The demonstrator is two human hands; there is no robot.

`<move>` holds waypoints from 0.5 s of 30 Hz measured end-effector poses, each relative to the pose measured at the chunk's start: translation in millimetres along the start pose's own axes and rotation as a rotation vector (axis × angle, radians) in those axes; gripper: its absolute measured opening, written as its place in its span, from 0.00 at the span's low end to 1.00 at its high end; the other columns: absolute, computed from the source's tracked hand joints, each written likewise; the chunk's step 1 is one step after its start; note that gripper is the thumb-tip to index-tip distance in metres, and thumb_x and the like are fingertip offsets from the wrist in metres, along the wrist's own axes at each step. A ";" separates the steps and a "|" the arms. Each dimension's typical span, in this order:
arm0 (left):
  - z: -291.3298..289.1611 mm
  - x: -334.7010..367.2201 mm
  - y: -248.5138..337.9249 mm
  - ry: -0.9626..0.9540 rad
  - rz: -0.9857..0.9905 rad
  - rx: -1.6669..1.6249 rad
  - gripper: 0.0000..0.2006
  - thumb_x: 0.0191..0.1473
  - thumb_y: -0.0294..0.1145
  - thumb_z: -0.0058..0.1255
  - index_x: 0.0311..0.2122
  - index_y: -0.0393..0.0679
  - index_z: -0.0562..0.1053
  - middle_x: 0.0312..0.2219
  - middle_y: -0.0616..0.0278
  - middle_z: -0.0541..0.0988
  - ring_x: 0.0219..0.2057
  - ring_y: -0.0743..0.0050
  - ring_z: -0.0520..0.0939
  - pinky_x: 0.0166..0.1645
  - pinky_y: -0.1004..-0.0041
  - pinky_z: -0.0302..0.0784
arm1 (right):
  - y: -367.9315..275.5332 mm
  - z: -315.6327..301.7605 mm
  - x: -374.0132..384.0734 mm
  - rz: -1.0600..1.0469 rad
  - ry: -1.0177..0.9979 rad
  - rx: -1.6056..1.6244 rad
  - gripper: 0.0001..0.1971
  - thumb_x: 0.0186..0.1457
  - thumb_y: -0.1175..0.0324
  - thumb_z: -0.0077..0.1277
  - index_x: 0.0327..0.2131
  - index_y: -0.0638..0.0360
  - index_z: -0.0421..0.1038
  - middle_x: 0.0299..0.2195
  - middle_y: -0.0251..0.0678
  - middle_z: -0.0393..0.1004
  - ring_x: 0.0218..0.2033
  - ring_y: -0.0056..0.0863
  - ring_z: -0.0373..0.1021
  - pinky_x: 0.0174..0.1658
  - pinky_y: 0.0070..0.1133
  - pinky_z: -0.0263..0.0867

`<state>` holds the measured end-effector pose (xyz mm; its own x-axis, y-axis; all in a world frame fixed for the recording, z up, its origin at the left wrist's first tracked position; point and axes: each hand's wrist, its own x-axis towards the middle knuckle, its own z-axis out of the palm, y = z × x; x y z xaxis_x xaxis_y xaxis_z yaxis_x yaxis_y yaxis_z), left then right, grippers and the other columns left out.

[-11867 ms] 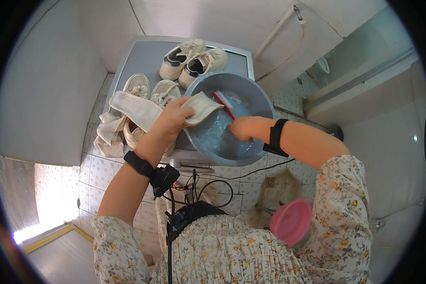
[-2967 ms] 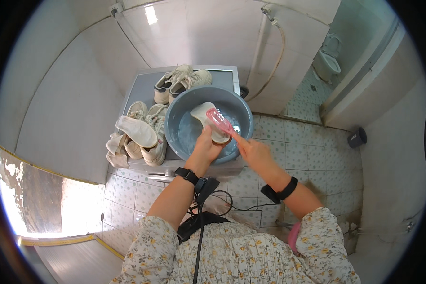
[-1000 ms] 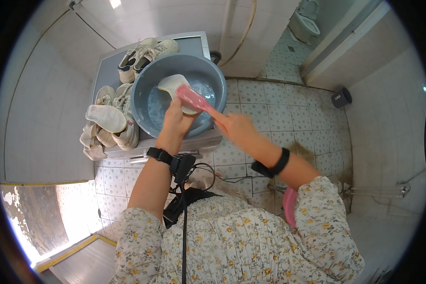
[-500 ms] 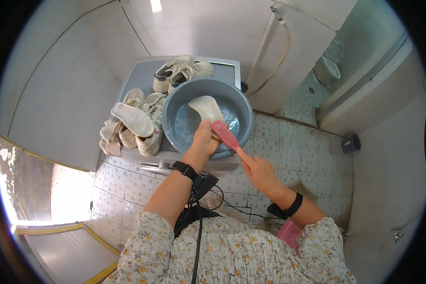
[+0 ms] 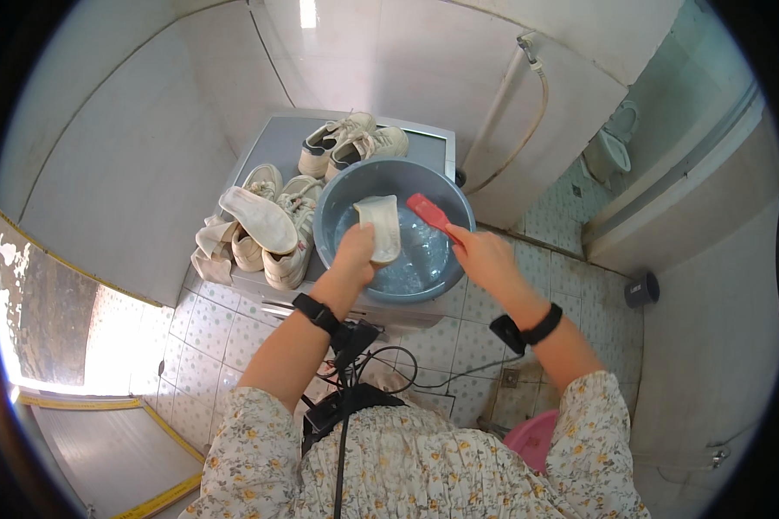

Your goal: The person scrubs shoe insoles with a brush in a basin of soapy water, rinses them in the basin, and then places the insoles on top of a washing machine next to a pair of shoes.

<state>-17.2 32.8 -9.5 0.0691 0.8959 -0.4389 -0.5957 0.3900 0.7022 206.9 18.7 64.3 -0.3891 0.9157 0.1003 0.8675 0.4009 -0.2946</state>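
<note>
My left hand (image 5: 353, 255) grips a white shoe insole (image 5: 383, 227) by its left edge, above the blue-grey basin (image 5: 324, 232). My right hand (image 5: 486, 259) is closed round the handle of a red scrubbing brush (image 5: 426, 208). The brush is held over the basin's right half, apart from the insole; its bristles are hidden. Water (image 5: 424, 272) lies in the basin. To its left, another white insole (image 5: 260, 221) rests on top of several off-white sneakers (image 5: 287, 265). Behind them stands a second pair of sneakers (image 5: 342, 143).
Basin and shoes stand on a grey-topped appliance (image 5: 277, 147) against the wall. A hose (image 5: 537, 112) hangs from a wall tap at the back right. Black cables (image 5: 411, 363) dangle before me. A pink tub (image 5: 532, 439) and a dark bin (image 5: 641, 290) are on the tiled floor.
The brush has come off the insole and moved up and right, away from it. My left hand has turned the insole more upright. The view has shifted slightly.
</note>
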 end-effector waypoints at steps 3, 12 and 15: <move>-6.7 -17.3 30.9 -0.033 -0.070 0.117 0.18 0.61 0.32 0.28 0.53 0.37 0.60 0.43 0.50 0.72 0.41 0.54 0.78 0.40 0.58 0.77 | 1.5 18.9 38.8 -0.040 -0.348 -0.062 0.25 0.51 0.72 0.45 0.54 0.48 0.60 0.33 0.46 0.74 0.35 0.45 0.71 0.37 0.36 0.65; -27.0 -9.8 12.1 -0.058 0.094 -0.049 0.15 0.57 0.26 0.32 0.49 0.36 0.63 0.41 0.54 0.73 0.41 0.63 0.77 0.41 0.59 0.77 | 5.1 92.3 93.3 -0.058 -0.857 -0.326 0.42 0.50 0.76 0.43 0.64 0.49 0.30 0.43 0.53 0.70 0.44 0.48 0.69 0.46 0.34 0.64; -20.8 -13.4 16.5 -0.057 0.037 -0.030 0.16 0.57 0.27 0.33 0.51 0.43 0.59 0.42 0.55 0.71 0.39 0.60 0.77 0.39 0.54 0.76 | -2.3 101.1 88.0 -0.074 -0.938 -0.313 0.44 0.50 0.75 0.43 0.63 0.47 0.24 0.42 0.55 0.70 0.41 0.48 0.70 0.44 0.34 0.65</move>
<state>-44.6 22.8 -3.7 0.0915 0.9206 -0.3796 -0.6226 0.3503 0.6997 139.4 95.5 -22.3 -0.4167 0.5494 -0.7242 0.8211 0.5693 -0.0405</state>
